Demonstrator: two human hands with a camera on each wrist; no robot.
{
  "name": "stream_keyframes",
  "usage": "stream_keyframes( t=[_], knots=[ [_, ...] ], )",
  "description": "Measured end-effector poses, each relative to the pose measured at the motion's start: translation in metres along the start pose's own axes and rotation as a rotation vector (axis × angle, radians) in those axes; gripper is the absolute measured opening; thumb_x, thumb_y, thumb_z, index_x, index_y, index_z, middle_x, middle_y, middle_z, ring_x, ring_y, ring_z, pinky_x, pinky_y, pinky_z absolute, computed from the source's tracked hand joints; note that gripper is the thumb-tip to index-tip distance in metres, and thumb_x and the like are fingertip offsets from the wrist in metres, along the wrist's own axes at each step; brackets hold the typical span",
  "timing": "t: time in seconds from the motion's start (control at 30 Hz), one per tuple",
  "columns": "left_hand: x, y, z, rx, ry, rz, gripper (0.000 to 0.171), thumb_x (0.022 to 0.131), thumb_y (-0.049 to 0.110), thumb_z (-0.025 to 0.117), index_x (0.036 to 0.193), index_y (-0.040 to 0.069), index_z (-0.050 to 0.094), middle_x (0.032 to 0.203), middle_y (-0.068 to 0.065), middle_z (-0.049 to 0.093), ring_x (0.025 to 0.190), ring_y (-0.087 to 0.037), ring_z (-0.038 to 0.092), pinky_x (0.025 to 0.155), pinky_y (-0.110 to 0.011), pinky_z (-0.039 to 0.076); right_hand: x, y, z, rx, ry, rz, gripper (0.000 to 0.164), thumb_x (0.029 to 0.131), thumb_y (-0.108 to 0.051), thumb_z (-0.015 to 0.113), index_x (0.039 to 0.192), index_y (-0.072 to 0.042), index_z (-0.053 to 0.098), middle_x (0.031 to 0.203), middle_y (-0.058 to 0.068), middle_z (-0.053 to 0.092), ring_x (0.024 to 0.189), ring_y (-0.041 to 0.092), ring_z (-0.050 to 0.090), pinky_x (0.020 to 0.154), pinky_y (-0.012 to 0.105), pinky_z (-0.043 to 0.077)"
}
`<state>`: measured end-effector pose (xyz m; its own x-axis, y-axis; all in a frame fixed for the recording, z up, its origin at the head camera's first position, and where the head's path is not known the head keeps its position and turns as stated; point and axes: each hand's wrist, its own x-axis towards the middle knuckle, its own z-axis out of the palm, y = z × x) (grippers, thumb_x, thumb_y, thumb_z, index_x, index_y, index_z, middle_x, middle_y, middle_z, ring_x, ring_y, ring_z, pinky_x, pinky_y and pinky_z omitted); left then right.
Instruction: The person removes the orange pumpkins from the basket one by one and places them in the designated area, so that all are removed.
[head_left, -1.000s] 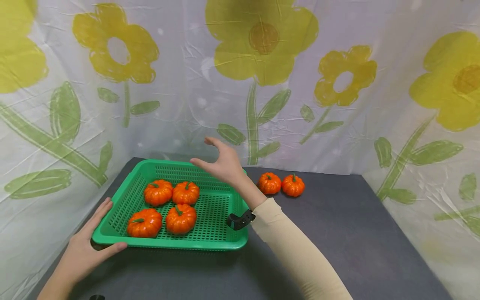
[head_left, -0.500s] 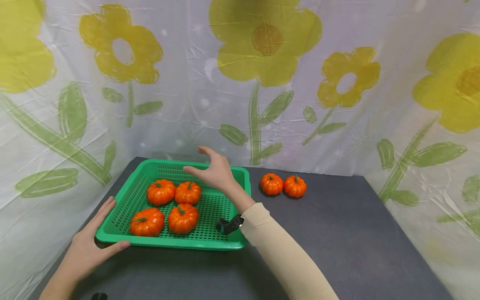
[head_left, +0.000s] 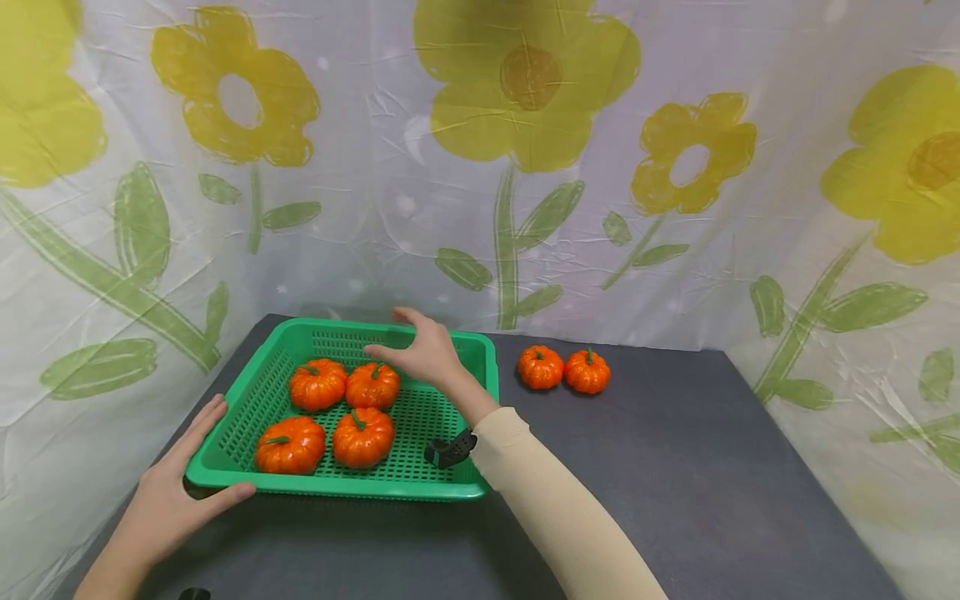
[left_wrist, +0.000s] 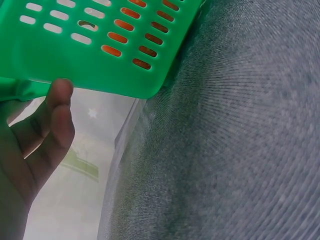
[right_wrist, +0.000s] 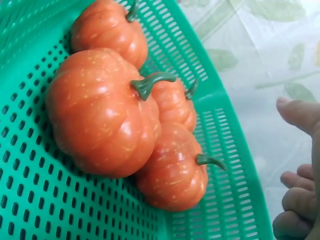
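Note:
A green plastic basket (head_left: 337,486) with slotted walls stands on the dark table, left of centre in the head view. Several orange pumpkins (head_left: 363,438) with green stems lie inside it, toward its left and middle. My left hand (head_left: 168,500) grips the near left corner, thumb along the front rim and fingers on the left side; in the left wrist view fingertips (left_wrist: 61,115) meet the rim's underside. My right hand (head_left: 427,350) holds nothing and hovers over the back right of the basket, thumb and fingers spread. The right wrist view looks down on the pumpkins (right_wrist: 102,112).
Two more orange pumpkins (head_left: 540,367) sit side by side on the table (head_left: 675,467), right of the basket. A pale curtain (head_left: 360,217) with yellow flowers encloses the back and both sides. A black band (head_left: 450,451) hangs at my right wrist, over the basket.
My right hand has come down and slightly left, closer over the basket. The left hand, basket and pumpkins hold their places.

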<state>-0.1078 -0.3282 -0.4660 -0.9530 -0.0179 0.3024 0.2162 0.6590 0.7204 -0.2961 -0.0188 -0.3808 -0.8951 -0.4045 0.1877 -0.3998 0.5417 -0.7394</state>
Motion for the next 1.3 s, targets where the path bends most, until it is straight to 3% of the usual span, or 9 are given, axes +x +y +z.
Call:
stream_keyframes(
  t=[0.3,0.6,0.83,1.3],
  knots=[
    [0.001,-0.001,0.001,-0.017,-0.008,-0.005,0.108,0.088,0.020,0.088,0.171,0.037,0.021,0.175,0.025,0.008,0.148,0.016,0.009,0.107,-0.085,0.019,0.000,0.005,0.010,-0.156,-0.100,-0.007,0.081,0.093,-0.053,0.078,0.159,-0.016,0.050,0.156,0.002,0.058,0.140,0.025,0.056,0.110,0.042,0.051],
    [0.001,0.001,0.000,-0.023,0.000,0.010,0.108,0.087,0.019,0.088,0.171,0.035,0.022,0.177,0.020,0.010,0.147,0.018,0.010,0.109,-0.084,0.018,-0.001,0.008,0.012,-0.193,-0.172,0.022,0.079,0.094,-0.051,0.079,0.158,-0.015,0.051,0.155,0.001,0.059,0.139,0.024,0.056,0.110,0.039,0.051],
    [0.000,0.001,0.000,-0.024,-0.008,-0.006,0.108,0.088,0.020,0.088,0.171,0.036,0.020,0.176,0.023,0.008,0.151,0.013,0.008,0.107,-0.086,0.018,0.001,0.016,0.013,-0.159,-0.247,0.067,0.079,0.093,-0.050,0.080,0.158,-0.015,0.052,0.152,0.002,0.061,0.138,0.024,0.057,0.109,0.040,0.051],
    [0.002,0.003,-0.001,-0.021,-0.011,-0.012,0.107,0.089,0.020,0.087,0.171,0.036,0.020,0.174,0.028,0.007,0.150,0.014,0.009,0.107,-0.087,0.017,0.001,0.023,0.018,-0.066,-0.295,0.172,0.078,0.090,-0.043,0.085,0.155,-0.013,0.055,0.151,0.002,0.062,0.138,0.024,0.057,0.110,0.039,0.050]
  ],
)
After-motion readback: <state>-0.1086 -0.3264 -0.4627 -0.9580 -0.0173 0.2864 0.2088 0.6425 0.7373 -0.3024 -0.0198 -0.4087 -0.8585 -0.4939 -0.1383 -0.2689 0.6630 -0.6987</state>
